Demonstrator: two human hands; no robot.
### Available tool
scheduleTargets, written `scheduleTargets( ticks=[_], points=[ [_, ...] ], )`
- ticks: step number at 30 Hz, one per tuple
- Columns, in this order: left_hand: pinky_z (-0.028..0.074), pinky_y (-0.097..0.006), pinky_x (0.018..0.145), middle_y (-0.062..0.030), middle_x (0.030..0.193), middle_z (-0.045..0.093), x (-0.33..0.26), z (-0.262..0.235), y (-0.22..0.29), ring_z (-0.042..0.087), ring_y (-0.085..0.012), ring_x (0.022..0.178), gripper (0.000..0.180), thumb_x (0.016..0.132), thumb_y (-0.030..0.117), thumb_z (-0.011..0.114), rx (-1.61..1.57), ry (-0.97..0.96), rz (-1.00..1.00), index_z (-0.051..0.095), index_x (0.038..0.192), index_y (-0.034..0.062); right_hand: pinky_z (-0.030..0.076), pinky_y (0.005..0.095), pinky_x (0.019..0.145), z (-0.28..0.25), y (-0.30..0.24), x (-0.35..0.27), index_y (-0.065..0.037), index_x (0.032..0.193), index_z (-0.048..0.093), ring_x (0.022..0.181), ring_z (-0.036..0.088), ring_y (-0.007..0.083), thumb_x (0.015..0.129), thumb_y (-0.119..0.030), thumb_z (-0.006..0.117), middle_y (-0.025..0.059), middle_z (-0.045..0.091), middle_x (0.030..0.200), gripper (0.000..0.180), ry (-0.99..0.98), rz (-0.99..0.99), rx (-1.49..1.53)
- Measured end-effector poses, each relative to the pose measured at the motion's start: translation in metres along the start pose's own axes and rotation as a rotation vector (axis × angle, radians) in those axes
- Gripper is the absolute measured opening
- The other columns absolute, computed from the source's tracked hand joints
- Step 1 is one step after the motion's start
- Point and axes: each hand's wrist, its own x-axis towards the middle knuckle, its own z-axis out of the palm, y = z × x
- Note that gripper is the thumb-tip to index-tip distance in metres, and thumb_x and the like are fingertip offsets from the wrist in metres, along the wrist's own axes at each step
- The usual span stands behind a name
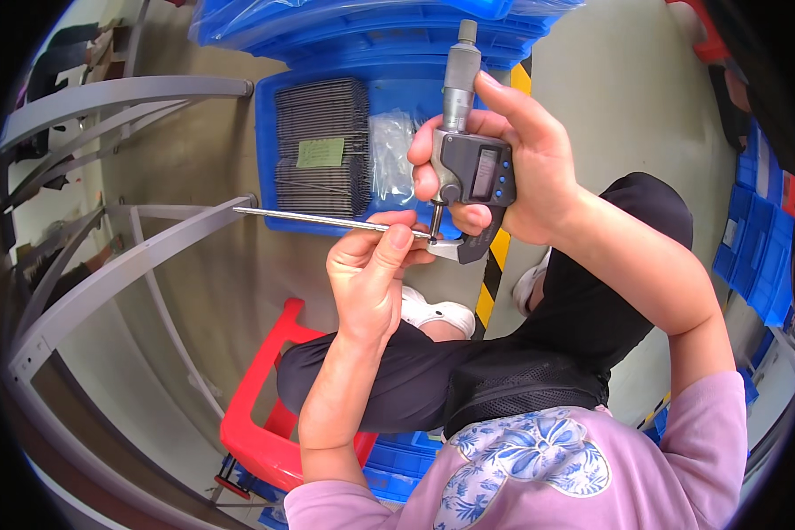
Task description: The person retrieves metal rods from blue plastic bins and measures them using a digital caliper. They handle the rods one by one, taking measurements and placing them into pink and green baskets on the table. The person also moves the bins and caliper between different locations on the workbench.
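Note:
My right hand (539,163) is wrapped round a digital micrometer (470,159) with a grey thimble at its top and a small display on its dark frame. Between the thumb and fingers of my left hand (369,274) is a thin metal rod (314,218), pointing out to the left. The rod's right end sits at the micrometer's jaws, near the anvil; whether both faces touch it is too small to tell. Beyond my hands a blue bin (268,115) holds several rows of similar thin rods (322,106), a yellow-green label (321,153) and a clear plastic bag (391,159).
More blue bins (380,31) with plastic film stand at the far side. A grey metal frame (141,234) rises on the left, beside a red stool (261,397). Black-and-yellow floor tape (496,261) runs past my feet. Stacked blue bins (755,234) stand at the right.

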Motion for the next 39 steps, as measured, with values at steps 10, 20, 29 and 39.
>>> scheduleTargets(
  ticks=[10, 20, 29, 39],
  points=[
    [0.050, -0.027, 0.065, -0.0100, 0.092, 0.058, -0.0005, -0.0028, -0.0029, 0.059, -0.0163, 0.078, 0.014, 0.082, 0.006, 0.058, -0.013, 0.043, 0.020, 0.060, 0.090, -0.0051, 0.036, 0.0203, 0.038, 0.0012, 0.0009, 0.0050, -0.002, 0.086, 0.056, 0.046, 0.049, 0.0123, 0.080, -0.061, 0.034, 0.0103, 0.060, 0.071, 0.064, 0.002, 0.006, -0.019],
    [0.050, -0.027, 0.065, -0.0105, 0.091, 0.061, 0.0011, -0.0023, -0.0032, 0.059, -0.0156, 0.073, 0.015, 0.081, 0.005, 0.059, 0.005, 0.035, 0.049, 0.060, 0.093, -0.0045, 0.036, 0.0209, 0.039, 0.0020, -0.0006, 0.0064, -0.001, 0.087, 0.056, 0.044, 0.047, 0.0122, 0.084, -0.060, 0.027, 0.0101, 0.060, 0.070, 0.066, 0.046, 0.037, -0.022],
    [0.051, -0.030, 0.069, -0.0126, 0.089, 0.061, 0.0014, -0.0040, 0.0024, 0.060, -0.0170, 0.079, 0.021, 0.081, 0.002, 0.057, -0.004, -0.068, 0.066, 0.057, 0.101, -0.0032, 0.032, 0.0246, 0.039, -0.0019, -0.0020, 0.0071, 0.000, 0.090, 0.055, 0.039, 0.040, 0.0127, 0.086, -0.055, 0.025, 0.0106, 0.060, 0.072, 0.063, 0.020, 0.105, 0.068],
    [0.050, -0.030, 0.071, -0.0128, 0.089, 0.061, 0.0000, -0.0057, 0.0030, 0.060, -0.0181, 0.080, 0.021, 0.080, 0.001, 0.057, 0.024, -0.095, 0.065, 0.056, 0.101, -0.0039, 0.034, 0.0228, 0.037, 0.0009, -0.0022, 0.0066, 0.000, 0.088, 0.056, 0.040, 0.044, 0.0132, 0.083, -0.057, 0.030, 0.0108, 0.060, 0.071, 0.063, 0.006, 0.096, 0.052]
  ],
)
